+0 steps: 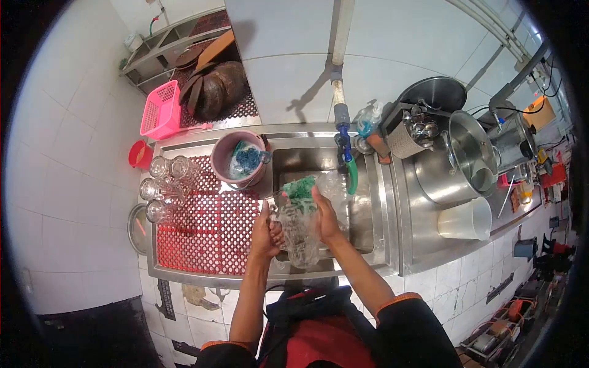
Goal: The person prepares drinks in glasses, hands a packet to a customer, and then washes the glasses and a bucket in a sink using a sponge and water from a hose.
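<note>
A clear glass pitcher [299, 236] hangs over the front of the sink [362, 211], its mouth tilted away from me. My left hand [265, 234] is closed round its handle on the left side. A green scouring pad [299, 187] sits at the pitcher's mouth, with my right hand [326, 216] closed on it beside the rim. Whether part of the pad reaches inside the glass I cannot tell. Beyond my left hand stands a pink bucket [222, 161] holding suds and a blue scrubber [247, 161].
Several glass mugs [161, 211] stand on the red perforated mat [208, 233] at left. A tap with a green hose [352, 176] hangs over the sink. To the right are a plastic jug [464, 219], a large pot [457, 138] and a utensil holder [404, 142]. A pink basket [161, 110] is behind.
</note>
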Motion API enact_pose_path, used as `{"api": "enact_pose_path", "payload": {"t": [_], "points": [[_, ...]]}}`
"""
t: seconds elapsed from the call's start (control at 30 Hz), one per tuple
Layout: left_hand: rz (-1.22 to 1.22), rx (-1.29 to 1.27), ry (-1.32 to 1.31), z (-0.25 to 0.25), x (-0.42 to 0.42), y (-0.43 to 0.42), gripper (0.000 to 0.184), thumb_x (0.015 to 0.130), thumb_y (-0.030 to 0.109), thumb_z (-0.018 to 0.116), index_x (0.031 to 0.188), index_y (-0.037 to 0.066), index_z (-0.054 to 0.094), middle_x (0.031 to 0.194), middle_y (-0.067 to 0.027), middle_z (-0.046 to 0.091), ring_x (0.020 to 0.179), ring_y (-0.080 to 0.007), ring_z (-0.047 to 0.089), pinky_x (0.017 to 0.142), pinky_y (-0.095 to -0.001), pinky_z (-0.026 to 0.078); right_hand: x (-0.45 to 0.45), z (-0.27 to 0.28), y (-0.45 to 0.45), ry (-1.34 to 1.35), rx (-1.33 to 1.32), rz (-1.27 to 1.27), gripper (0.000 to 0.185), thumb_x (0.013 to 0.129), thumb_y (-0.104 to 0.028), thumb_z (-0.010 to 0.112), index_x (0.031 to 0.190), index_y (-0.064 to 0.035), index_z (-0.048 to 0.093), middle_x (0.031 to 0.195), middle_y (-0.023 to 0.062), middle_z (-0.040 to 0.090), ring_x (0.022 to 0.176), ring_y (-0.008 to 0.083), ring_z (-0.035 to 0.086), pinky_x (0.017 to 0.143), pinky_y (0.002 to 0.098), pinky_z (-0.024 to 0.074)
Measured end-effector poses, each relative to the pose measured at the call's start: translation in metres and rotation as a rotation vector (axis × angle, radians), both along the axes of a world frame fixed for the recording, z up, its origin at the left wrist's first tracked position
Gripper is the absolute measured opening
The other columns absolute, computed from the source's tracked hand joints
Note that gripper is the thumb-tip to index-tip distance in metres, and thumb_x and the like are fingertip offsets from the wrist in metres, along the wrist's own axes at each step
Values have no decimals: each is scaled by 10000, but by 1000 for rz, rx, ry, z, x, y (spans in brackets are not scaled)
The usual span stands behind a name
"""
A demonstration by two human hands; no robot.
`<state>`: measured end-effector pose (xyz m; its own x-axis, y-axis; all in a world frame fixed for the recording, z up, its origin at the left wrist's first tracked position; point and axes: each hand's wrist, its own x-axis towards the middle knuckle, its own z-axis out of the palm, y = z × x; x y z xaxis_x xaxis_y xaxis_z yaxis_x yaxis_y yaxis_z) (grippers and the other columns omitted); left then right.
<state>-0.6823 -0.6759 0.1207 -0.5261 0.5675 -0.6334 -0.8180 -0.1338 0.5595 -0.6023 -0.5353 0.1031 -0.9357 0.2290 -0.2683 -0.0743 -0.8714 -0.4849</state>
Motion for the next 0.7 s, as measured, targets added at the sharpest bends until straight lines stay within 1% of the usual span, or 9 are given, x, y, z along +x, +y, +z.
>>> {"api": "enact_pose_path", "payload": {"t": [0.07,0.27,0.3,0.33,0.37,0.4,0.47,0.57,0.7], "points": [[-21,-5,-75,6,-2,-3,491,850,567,479,553,192,365,407,83,248,295,-53,231,286,-208,190,2,-24,0,5,566,-102,432,924,-353,438,1140,5,544,1143,97,570,1114,187,498,988,325,340],[98,410,-218,-33,-18,-13,445,874,521,471,617,159,449,416,104,283,288,-8,213,263,-140,168,28,-14,-35,31,1256,-137,515,833,-253,574,1302,-86,444,1398,98,354,1293,233,320,1067,354,229],[35,555,-274,-45,-24,-20,428,890,508,432,830,92,509,680,-26,460,536,-132,427,477,-255,356,25,13,-41,142,313,-44,530,830,-263,575,1317,-114,427,1435,79,293,1320,255,272,1078,380,209],[-34,695,-336,-59,-26,-26,521,907,496,393,1042,25,569,944,-157,638,783,-257,642,691,-371,544,19,10,-33,144,782,-34,527,834,-276,570,1314,-111,430,1433,78,294,1329,260,248,1075,384,221],[-96,562,-192,-57,-24,-25,514,906,497,395,1016,29,575,890,-138,645,734,-224,644,641,-339,549,12,8,-21,136,1251,-22,524,838,-288,564,1312,-107,433,1432,77,296,1338,265,225,1072,389,232],[-103,559,-198,-37,-18,-18,514,906,497,395,1016,29,575,890,-138,645,734,-224,644,641,-339,549,-1,13,-8,170,1321,-17,573,861,-250,539,1364,-99,309,1443,87,262,1325,252,251,1066,363,243],[-64,326,-136,-3,0,-4,463,904,503,419,612,143,425,420,101,285,285,-7,199,266,-138,170,-9,22,-4,203,1395,-14,637,884,-211,514,1416,-91,185,1454,96,229,1313,239,277,1061,338,253],[-46,345,-104,-3,1,-5,491,909,514,392,593,139,406,408,96,273,282,-12,199,272,-148,188,-5,3,-19,202,629,-60,490,934,-378,383,1317,-75,417,1462,86,220,1351,252,187,1057,383,255],[-57,432,-86,5,-6,-14,527,919,518,352,567,129,383,393,85,269,278,-17,193,282,-153,192,18,-18,-49,-11,1044,-351,534,943,-442,296,1288,-62,447,1384,125,350,1285,243,328,1011,369,325]]}}
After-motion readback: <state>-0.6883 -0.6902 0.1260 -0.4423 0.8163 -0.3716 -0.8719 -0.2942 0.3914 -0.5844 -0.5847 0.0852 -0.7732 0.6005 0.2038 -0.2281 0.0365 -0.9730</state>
